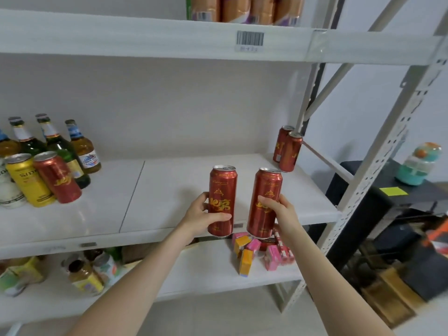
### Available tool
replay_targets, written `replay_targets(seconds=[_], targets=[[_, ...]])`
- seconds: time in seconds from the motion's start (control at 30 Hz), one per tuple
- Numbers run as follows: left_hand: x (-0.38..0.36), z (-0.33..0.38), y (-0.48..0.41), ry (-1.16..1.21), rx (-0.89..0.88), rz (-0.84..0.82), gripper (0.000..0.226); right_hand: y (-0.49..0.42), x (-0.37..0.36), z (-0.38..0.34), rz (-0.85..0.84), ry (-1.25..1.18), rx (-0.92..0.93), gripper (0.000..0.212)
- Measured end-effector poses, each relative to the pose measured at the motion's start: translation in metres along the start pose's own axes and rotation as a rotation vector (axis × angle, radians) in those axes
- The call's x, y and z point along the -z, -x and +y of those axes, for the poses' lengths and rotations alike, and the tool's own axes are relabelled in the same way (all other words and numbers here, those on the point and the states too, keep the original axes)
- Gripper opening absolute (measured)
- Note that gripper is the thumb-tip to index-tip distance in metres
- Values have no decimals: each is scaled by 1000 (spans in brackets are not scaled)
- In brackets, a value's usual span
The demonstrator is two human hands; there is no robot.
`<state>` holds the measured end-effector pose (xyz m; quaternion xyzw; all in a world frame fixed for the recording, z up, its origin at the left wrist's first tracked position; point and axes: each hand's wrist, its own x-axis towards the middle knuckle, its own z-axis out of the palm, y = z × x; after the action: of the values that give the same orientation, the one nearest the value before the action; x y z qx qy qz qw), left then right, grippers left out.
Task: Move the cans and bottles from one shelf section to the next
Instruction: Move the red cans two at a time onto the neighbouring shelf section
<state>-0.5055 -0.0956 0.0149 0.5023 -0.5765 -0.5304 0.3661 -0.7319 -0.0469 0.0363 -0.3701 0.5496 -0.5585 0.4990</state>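
Observation:
My left hand (203, 214) grips a tall red can (223, 187) upright, in front of the middle shelf's (155, 190) front edge. My right hand (282, 210) grips a second red can (265, 197) beside it, also upright. Two more red cans (288, 149) stand at the back right corner of the same shelf. At the left end stand several glass bottles (60, 146), a yellow can (28, 179) and another red can (57, 177).
A grey perforated upright (378, 166) and diagonal braces frame the shelf's right side. The lower shelf holds pink and orange cartons (257, 253) and jars (84, 275). Packaged goods (244, 8) sit on the top shelf. Dark furniture and boxes (388, 238) stand to the right.

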Motion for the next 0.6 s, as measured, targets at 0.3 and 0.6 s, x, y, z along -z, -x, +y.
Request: replay_targets(seconds=[0.3,0.6], targets=[[-130,20,-24,6,11,-41,69,-27,125,-16,-4,20,11,41],[-181,40,-113,-68,-5,-44,77,-112,176,-25,13,16,49,42]])
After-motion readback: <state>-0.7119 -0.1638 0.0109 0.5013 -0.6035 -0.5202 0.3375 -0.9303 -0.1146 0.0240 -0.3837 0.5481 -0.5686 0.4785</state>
